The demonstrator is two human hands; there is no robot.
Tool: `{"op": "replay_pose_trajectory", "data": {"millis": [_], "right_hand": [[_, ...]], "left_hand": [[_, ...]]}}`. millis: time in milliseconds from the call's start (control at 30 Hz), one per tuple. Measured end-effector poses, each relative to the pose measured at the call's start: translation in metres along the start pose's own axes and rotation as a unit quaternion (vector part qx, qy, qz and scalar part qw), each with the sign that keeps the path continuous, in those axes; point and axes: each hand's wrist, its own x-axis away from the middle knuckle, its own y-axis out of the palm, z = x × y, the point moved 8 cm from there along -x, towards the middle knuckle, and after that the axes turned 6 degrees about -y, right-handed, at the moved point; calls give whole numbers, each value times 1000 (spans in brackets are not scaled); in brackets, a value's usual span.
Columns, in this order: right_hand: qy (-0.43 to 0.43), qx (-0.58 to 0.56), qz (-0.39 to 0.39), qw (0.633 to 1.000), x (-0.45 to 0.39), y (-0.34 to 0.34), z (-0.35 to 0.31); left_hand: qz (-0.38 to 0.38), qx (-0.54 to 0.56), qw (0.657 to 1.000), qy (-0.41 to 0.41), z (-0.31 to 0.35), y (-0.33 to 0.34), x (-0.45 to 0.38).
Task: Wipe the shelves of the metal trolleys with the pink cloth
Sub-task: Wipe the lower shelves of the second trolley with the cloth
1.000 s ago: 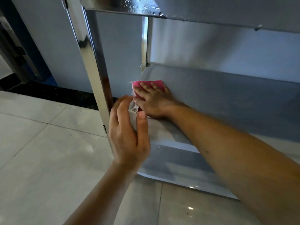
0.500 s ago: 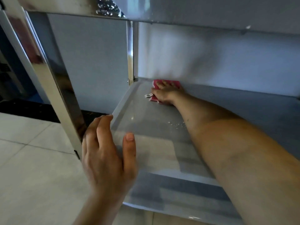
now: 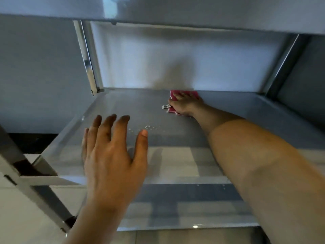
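The trolley's lower metal shelf (image 3: 133,110) fills the middle of the head view, shiny and grey. My right hand (image 3: 186,105) reaches deep to the shelf's back edge and presses the pink cloth (image 3: 175,95) flat against the surface; a small white tag (image 3: 165,106) sticks out at the cloth's left. My left hand (image 3: 112,155) hovers over the front left part of the shelf, fingers spread, holding nothing. Small water drops (image 3: 149,128) lie on the shelf between the two hands.
The upper shelf (image 3: 193,13) overhangs closely above. Metal posts stand at the back left (image 3: 88,62), back right (image 3: 281,62) and front left (image 3: 26,187). A pale wall is behind the trolley, and tiled floor (image 3: 21,217) lies to the left.
My right hand slid the cloth from the front left corner to the back edge, then rightwards along it. My left hand let go of the front left post and now hovers open over the shelf.
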Motion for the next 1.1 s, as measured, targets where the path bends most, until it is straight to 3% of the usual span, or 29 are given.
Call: {"op": "replay_pose_trajectory", "data": {"millis": [167, 400, 633, 900, 1100], "right_hand": [[8, 1, 6, 1000, 9, -6, 45], [56, -5, 24, 998, 29, -28, 139], [46, 91, 22, 995, 61, -46, 223], [37, 171, 14, 985, 111, -46, 252], [84, 16, 53, 995, 153, -43, 245]], "left_hand": [[3, 39, 997, 71, 54, 14, 10], [-14, 66, 990, 120, 78, 25, 25], [-15, 82, 989, 119, 80, 36, 32], [35, 115, 980, 157, 85, 32, 37], [47, 116, 977, 172, 87, 35, 38]]}}
